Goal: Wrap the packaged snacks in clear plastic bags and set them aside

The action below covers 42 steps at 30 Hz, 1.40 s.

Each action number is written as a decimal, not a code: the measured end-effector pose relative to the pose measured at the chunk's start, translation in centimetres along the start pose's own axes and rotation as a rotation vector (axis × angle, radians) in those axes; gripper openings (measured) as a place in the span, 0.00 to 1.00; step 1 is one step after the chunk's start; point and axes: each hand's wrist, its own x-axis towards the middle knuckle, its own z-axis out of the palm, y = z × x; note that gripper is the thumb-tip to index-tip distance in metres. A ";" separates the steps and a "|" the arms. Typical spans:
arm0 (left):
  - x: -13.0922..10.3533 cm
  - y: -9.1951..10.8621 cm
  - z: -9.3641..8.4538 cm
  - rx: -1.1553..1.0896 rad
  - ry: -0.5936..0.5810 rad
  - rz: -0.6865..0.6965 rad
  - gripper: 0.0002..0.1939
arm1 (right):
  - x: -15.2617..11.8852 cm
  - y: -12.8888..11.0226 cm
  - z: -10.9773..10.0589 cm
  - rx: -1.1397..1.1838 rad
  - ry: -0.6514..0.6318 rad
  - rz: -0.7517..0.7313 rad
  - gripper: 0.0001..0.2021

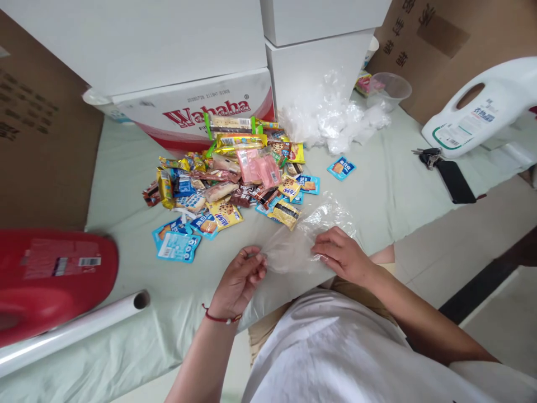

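A clear plastic bag (293, 243) is stretched between both hands near the table's front edge. My left hand (243, 274), with a red string bracelet at the wrist, pinches the bag's left end. On its right side, the fingers of my right hand (338, 254) are closed on the plastic. Just beyond the hands lies a heap of wrapped snacks (224, 176) in yellow, pink, blue and brown packets. One blue packet (341, 168) lies apart, to the right of the heap. Behind it sits a pile of crumpled clear bags (331, 120).
A printed carton (138, 115) and white boxes (314, 67) stand at the back. A red bottle (62, 280) and a white roll (79, 330) lie left. On the right are a white jug (478, 106), keys (428, 158), a black phone (455, 182) and a clear bowl (390, 89).
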 end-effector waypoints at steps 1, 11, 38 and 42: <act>0.0 0.0 0.1 -0.038 0.009 0.007 0.34 | 0.2 -0.1 0.5 0.028 0.022 0.009 0.12; -2.2 -2.9 1.9 -0.130 -0.071 -0.046 0.32 | 1.3 -2.1 2.0 0.146 0.167 0.275 0.09; -0.9 -4.8 6.4 0.244 0.017 0.394 0.11 | 0.3 -3.3 4.0 0.493 0.046 0.521 0.28; -0.8 -4.6 6.7 0.262 -0.011 0.407 0.10 | 0.4 -3.3 3.9 0.594 0.037 0.594 0.30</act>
